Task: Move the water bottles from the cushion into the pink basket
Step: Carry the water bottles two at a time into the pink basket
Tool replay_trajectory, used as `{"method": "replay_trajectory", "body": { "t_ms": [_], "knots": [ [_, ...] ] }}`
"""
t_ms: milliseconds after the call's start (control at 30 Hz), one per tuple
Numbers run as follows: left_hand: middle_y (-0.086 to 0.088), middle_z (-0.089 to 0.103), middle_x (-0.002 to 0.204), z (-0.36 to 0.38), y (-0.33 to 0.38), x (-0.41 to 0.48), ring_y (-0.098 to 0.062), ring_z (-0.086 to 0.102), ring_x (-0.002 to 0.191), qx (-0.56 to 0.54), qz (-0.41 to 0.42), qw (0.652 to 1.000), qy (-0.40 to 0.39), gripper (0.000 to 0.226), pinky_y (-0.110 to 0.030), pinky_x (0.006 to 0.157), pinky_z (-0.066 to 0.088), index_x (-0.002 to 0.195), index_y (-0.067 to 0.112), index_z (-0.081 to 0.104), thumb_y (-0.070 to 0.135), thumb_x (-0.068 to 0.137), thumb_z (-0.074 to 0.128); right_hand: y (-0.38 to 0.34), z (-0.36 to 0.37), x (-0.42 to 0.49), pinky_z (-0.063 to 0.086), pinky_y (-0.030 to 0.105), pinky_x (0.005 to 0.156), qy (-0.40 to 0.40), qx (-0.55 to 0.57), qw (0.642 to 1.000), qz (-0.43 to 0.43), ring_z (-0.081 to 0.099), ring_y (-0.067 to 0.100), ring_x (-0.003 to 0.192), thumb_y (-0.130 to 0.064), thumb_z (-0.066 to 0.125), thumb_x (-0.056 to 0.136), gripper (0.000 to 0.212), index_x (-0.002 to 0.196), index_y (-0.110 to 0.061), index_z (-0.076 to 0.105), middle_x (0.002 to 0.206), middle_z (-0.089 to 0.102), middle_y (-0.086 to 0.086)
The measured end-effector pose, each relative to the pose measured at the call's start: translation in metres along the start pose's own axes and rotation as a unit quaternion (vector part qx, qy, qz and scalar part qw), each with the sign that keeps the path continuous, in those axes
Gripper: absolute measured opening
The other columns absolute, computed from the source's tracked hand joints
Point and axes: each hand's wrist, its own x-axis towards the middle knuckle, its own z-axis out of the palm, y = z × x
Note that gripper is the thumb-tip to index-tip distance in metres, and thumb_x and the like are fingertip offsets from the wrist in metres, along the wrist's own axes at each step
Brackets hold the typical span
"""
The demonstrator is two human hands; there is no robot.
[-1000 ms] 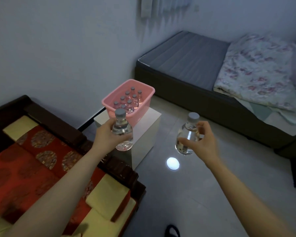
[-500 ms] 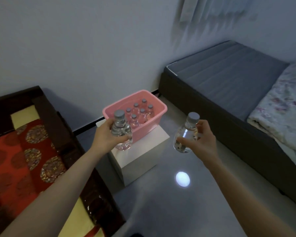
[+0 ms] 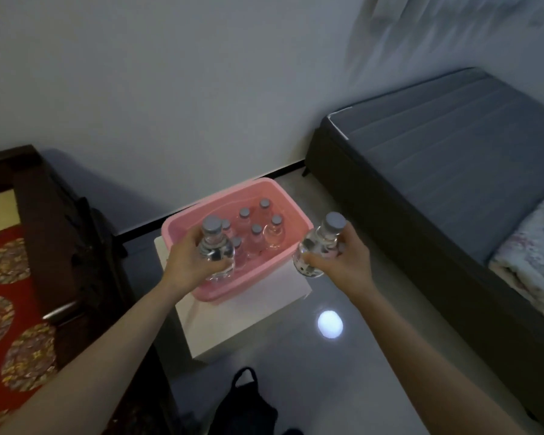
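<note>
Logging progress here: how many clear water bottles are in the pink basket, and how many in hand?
Clear grey-capped water bottles visible in the pink plastic basket: 6
Left bottle, in the left hand: 1
Right bottle, in the right hand: 1
Total: 8

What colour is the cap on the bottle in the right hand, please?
Grey; the cap shows best in the head view.

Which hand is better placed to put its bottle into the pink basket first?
Probably left. The left hand holds the left bottle above the pink basket; the right hand holds the right bottle just outside its right rim.
</note>
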Motion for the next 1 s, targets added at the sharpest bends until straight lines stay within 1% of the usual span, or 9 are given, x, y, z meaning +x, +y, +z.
{"method": "replay_trajectory", "body": {
  "t_ms": [67,200,333,433,600,700,800,900,1000],
  "knots": [
    [0.008,0.06,0.107,0.01,-0.002,0.02,-0.012,0.058,0.094,-0.009,-0.015,1.0,-0.002,0.068,-0.026,0.08,0.041,0.12,0.016,0.056,0.021,0.06,0.088,0.005,0.009,0.027,0.054,0.024,0.076,-0.009,0.003,1.0,0.005,0.066,0.0,0.088,-0.038,0.085,0.052,0.056,0.095,-0.049,0.051,0.096,0.066,-0.02],
    [0.013,0.056,0.105,0.026,-0.004,0.036,-0.006,0.054,0.09,-0.045,-0.042,0.998,-0.003,0.07,-0.024,0.079,0.039,0.118,0.025,0.046,0.023,0.061,0.088,0.017,0.023,0.059,0.049,0.008,0.065,-0.013,-0.003,1.0,-0.007,0.062,-0.007,0.085,-0.019,0.085,0.057,0.058,0.091,-0.052,0.052,0.092,0.063,-0.029],
    [0.011,0.057,0.112,0.044,-0.019,0.059,-0.004,0.058,0.097,-0.093,-0.06,0.994,-0.02,0.075,-0.024,0.083,0.044,0.118,0.032,0.039,0.023,0.062,0.088,0.03,0.041,0.098,0.055,0.022,0.07,-0.046,-0.01,0.999,-0.001,0.064,0.004,0.086,-0.02,0.088,0.056,0.053,0.093,-0.036,0.054,0.093,0.065,-0.015],
    [0.02,0.059,0.113,0.061,-0.034,0.071,0.0,0.06,0.103,-0.121,-0.087,0.988,-0.027,0.076,-0.017,0.085,0.047,0.12,0.039,0.038,0.023,0.064,0.087,0.048,0.06,0.128,0.051,0.014,0.062,-0.101,-0.015,0.995,0.005,0.065,-0.002,0.081,-0.022,0.087,0.056,0.05,0.092,-0.035,0.056,0.089,0.067,-0.021],
    [0.027,0.057,0.114,0.087,-0.044,0.081,0.02,0.054,0.101,-0.12,-0.12,0.985,-0.032,0.085,-0.002,0.079,0.042,0.129,0.041,0.036,0.017,0.064,0.087,0.091,0.091,0.164,0.055,0.023,0.07,-0.2,-0.081,0.976,0.037,0.065,0.001,0.081,-0.029,0.084,0.045,0.057,0.097,-0.035,0.06,0.091,0.068,-0.017],
    [0.025,0.061,0.104,0.102,-0.047,0.085,0.022,0.055,0.093,-0.106,-0.127,0.986,-0.006,0.086,-0.001,0.068,0.042,0.12,0.054,0.039,0.011,0.063,0.086,0.117,0.111,0.183,0.044,0.022,0.075,-0.279,-0.187,0.942,0.014,0.055,0.011,0.092,-0.025,0.088,0.042,0.074,0.11,-0.021,0.062,0.108,0.054,-0.009],
    [0.019,0.063,0.096,0.113,-0.052,0.086,0.02,0.057,0.083,-0.102,-0.137,0.985,0.017,0.094,-0.001,0.06,0.043,0.107,0.072,0.038,0.004,0.062,0.084,0.131,0.119,0.2,0.038,0.019,0.074,-0.344,-0.244,0.907,0.004,0.051,0.009,0.088,-0.031,0.09,0.04,0.073,0.107,-0.024,0.063,0.104,0.048,-0.013],
    [0.012,0.067,0.098,0.121,-0.057,0.09,0.015,0.059,0.083,-0.109,-0.152,0.982,0.032,0.082,-0.003,0.059,0.043,0.111,0.053,0.045,0.003,0.06,0.086,0.133,0.126,0.215,0.044,0.027,0.062,-0.388,-0.27,0.88,-0.031,0.058,0.015,0.073,-0.034,0.084,0.045,0.047,0.083,-0.034,0.057,0.087,0.059,-0.008],
    [0.009,0.068,0.098,0.125,-0.059,0.094,0.013,0.06,0.082,-0.109,-0.157,0.981,0.04,0.07,-0.003,0.06,0.043,0.112,0.038,0.052,0.005,0.061,0.086,0.133,0.131,0.219,0.05,0.033,0.06,-0.445,-0.337,0.826,-0.073,0.059,0.024,0.069,-0.032,0.072,0.061,0.021,0.076,-0.023,0.059,0.074,0.062,-0.003]
  ]
}}
